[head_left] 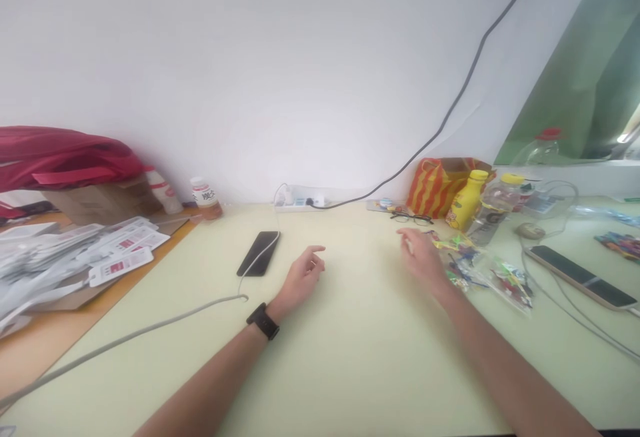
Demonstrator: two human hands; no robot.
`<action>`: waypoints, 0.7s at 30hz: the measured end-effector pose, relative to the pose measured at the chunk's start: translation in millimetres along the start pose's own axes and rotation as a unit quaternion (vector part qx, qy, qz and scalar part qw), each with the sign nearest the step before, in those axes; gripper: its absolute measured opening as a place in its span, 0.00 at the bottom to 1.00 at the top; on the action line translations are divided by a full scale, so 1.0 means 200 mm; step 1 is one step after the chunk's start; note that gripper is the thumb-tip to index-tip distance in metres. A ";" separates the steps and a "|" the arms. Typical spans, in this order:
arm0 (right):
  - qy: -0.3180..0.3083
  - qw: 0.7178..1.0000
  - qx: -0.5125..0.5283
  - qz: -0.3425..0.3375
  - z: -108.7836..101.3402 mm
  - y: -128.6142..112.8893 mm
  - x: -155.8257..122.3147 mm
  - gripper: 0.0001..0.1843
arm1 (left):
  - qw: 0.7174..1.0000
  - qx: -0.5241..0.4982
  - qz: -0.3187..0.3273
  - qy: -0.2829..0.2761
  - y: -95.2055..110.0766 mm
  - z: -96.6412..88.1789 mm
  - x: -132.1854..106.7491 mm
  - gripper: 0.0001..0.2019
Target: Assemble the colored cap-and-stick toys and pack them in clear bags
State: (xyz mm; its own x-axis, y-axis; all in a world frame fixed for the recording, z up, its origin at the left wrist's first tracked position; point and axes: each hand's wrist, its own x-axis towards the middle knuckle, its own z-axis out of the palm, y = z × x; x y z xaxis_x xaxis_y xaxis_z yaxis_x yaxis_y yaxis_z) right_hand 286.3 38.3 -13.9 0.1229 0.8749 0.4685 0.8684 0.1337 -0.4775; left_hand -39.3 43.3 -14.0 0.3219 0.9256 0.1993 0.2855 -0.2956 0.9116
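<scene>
My left hand [301, 276], with a black watch [263, 321] on its wrist, is over the pale table [345, 357]. Its fingers are loosely bent and apart, with nothing visible in them. A dark phone [257, 256] lies just to its left, a white cable [267, 248] crossing it. My right hand [423, 260] is slightly blurred, fingers reaching forward and parted, holding nothing I can see. Beside it on the right are small plastic packets [505, 277] with colourful pieces. Black-framed glasses [411, 218] lie just beyond its fingertips.
A yellow bottle [467, 200], a clear bottle [495, 207] and a striped bag [433, 187] stand at the back right. Another phone [583, 277] lies far right among cables. A power strip [300, 198] sits by the wall. Left are a drink bottle [205, 198] and printed cards [123, 267].
</scene>
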 end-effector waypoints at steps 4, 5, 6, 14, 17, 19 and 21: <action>0.051 0.976 -0.164 0.134 -0.10 0.29 0.08 0.23 | 1.000 0.028 0.010 -0.006 0.02 0.00 0.00 0.17; 0.035 0.968 -0.193 0.155 -0.12 0.34 0.08 0.23 | 0.999 0.038 0.015 -0.003 0.02 0.00 0.00 0.16; 0.007 0.963 -0.212 0.166 -0.13 0.39 0.08 0.22 | 0.998 0.052 0.021 -0.002 0.03 0.01 -0.01 0.15; -0.067 0.967 -0.186 0.161 -0.12 0.42 0.10 0.18 | 0.965 0.235 0.089 -0.074 0.10 0.05 -0.04 0.11; -0.069 0.975 -0.160 0.140 -0.08 0.33 0.12 0.16 | 0.959 0.261 0.083 -0.066 0.10 0.07 -0.03 0.10; -0.060 0.984 -0.131 0.104 -0.06 0.22 0.14 0.15 | 0.957 0.274 0.070 -0.065 0.09 0.08 0.00 0.09; -0.069 0.993 -0.083 0.048 -0.06 0.09 0.18 0.13 | 0.959 0.273 0.053 -0.055 0.07 0.09 0.05 0.11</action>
State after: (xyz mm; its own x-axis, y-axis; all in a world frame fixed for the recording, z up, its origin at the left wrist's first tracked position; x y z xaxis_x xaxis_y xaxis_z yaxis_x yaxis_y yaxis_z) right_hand 311.2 66.8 3.5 0.1508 0.9371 0.3147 0.9247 -0.0212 -0.3800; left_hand -15.9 43.4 -6.8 0.4594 0.8620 0.2143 0.6662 -0.4940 0.5587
